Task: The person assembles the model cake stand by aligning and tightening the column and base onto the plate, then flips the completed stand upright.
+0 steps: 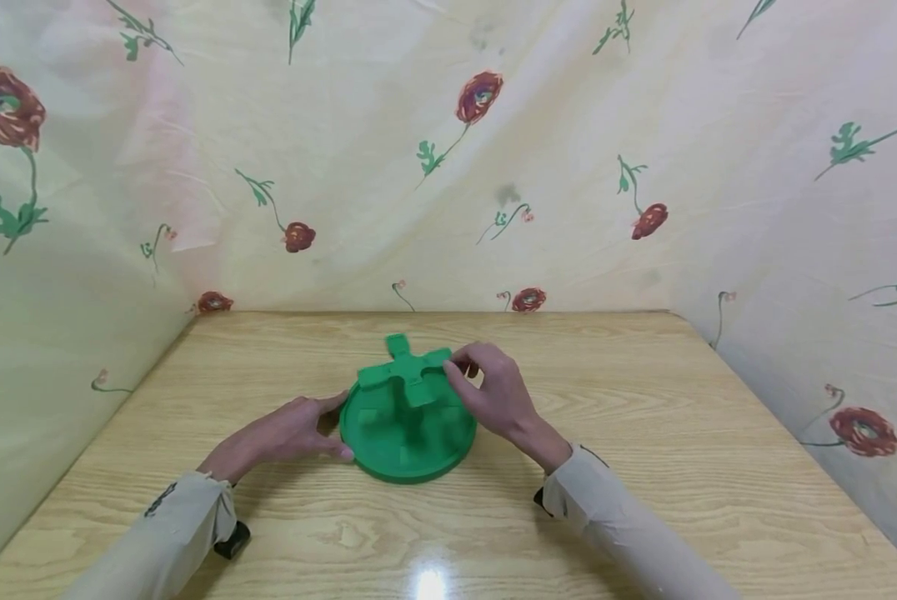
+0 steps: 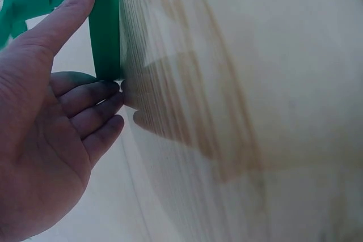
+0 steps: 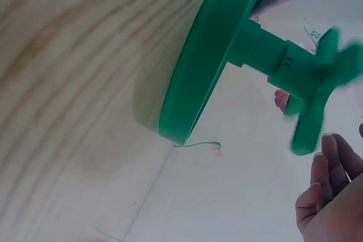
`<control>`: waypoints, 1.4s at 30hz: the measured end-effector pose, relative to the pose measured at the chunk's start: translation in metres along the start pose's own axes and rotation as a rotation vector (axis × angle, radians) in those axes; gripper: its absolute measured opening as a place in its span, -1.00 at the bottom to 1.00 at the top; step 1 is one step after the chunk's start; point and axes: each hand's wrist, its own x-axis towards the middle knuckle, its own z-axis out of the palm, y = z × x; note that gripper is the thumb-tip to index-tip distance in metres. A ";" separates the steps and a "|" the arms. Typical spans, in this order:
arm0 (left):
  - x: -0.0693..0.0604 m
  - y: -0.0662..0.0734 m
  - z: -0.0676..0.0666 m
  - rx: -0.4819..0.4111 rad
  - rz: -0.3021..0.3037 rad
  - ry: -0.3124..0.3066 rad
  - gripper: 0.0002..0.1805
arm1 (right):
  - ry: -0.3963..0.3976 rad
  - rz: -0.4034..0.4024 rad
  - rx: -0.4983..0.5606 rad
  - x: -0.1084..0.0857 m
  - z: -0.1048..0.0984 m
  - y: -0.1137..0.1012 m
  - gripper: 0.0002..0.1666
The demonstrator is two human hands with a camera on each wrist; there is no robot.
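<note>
A round green base (image 1: 426, 457) lies flat on the table. From it rises a green post (image 3: 258, 49), numbered 33 on the side seen in the right wrist view, topped by a green cross-shaped piece (image 1: 408, 366). My left hand (image 1: 294, 429) holds the base by its left rim, thumb and fingers spread along the edge. At the tip of the cross's right arm is my right hand (image 1: 497, 390), its fingers loosely bent. In the right wrist view those fingers are apart from the cross, which looks blurred. The post is mostly hidden under the cross in the head view.
The wood-grain table (image 1: 606, 400) extends around the base on all sides. Flower-printed cloth (image 1: 373, 167) hangs behind it and along both sides. A bright reflection lies near the table's front.
</note>
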 end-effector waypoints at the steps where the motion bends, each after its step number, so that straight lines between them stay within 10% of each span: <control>1: 0.000 0.000 0.000 0.002 -0.001 0.000 0.13 | 0.013 -0.006 -0.009 0.000 0.000 0.000 -0.90; 12: 0.001 0.001 0.001 0.008 -0.004 0.000 0.13 | -0.126 0.068 0.005 -0.005 0.000 -0.004 -0.78; 42: 0.000 0.000 0.001 -0.011 -0.013 0.004 0.13 | -0.114 -0.046 -0.064 -0.012 0.007 -0.015 -0.70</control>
